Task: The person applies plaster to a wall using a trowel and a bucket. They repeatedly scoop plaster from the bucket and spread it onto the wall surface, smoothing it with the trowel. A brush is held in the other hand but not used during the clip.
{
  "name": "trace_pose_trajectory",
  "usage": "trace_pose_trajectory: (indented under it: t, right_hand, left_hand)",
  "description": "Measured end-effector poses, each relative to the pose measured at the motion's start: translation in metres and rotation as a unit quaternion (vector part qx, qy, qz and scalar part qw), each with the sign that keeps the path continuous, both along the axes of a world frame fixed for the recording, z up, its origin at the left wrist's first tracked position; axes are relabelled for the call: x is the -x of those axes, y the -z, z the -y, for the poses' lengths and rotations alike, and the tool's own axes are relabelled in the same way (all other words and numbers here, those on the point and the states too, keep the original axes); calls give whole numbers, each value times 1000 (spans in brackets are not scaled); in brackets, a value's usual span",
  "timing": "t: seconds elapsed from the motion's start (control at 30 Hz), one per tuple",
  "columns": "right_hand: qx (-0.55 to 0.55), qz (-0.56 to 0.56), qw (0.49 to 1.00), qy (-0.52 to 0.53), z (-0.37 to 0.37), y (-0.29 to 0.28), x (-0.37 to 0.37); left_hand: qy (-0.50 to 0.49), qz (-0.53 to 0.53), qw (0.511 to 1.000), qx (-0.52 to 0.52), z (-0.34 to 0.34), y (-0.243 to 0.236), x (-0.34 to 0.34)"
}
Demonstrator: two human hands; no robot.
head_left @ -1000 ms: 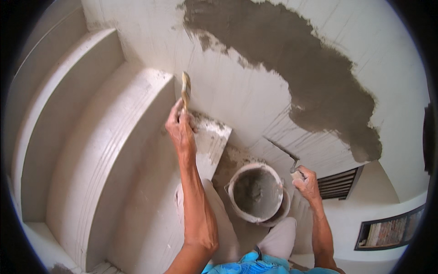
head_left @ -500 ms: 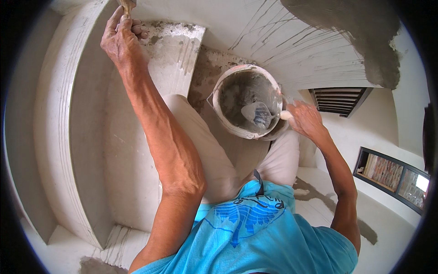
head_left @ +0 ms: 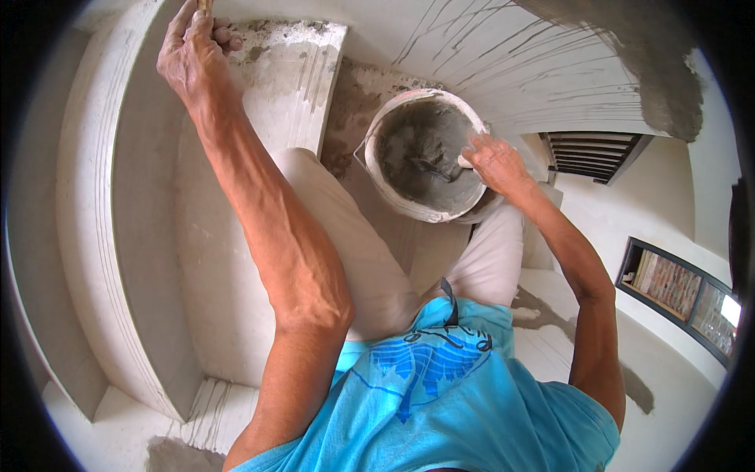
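My right hand (head_left: pixel 501 167) grips the pale handle of a small trowel (head_left: pixel 429 168) over the right rim of a bucket (head_left: pixel 377 185). The trowel's blade is edge-on and partly sunk in wet grey mortar (head_left: pixel 429 134) inside. Far out at the upper left, my left hand (head_left: pixel 193 59) is closed on the wooden handle of a tool (head_left: pixel 204 6). The tool's far end is cut off by the picture's edge, so its kind is hidden. The bucket has a mortar-smeared rim and a wire handle, and stands just beyond my knees.
Pale stair steps (head_left: pixel 118 236) rise along the left side. A splattered wall (head_left: pixel 503 63) with a dark wet mortar patch (head_left: pixel 661 79) lies at the far right. Beyond my right arm are a slatted vent (head_left: pixel 594 153) and a dark-framed opening (head_left: pixel 676 291).
My right hand has moved left and up, over the bucket's rim. The trowel's blade has turned and dipped into the mortar. My left hand has shifted slightly left and up.
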State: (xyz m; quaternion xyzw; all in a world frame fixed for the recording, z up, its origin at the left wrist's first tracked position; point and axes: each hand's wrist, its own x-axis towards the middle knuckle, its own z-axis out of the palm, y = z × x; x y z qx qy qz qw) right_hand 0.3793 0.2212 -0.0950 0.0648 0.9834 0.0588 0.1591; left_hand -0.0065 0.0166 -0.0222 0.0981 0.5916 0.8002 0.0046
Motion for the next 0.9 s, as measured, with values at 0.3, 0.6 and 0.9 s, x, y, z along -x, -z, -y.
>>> trace_pose_trajectory:
  t: [0.3,0.6,0.9]
  right_hand:
    - [56,59,997,-15,-12,-7,5]
    - [118,67,990,-37,-31,0,5]
    - [126,83,988,-42,-32,9,25]
  left_hand:
    - [6,-21,1000,-10,-2,5,5]
    - [31,-14,999,-37,-2,8,5]
    - [7,-27,1000,4,-4,7,5]
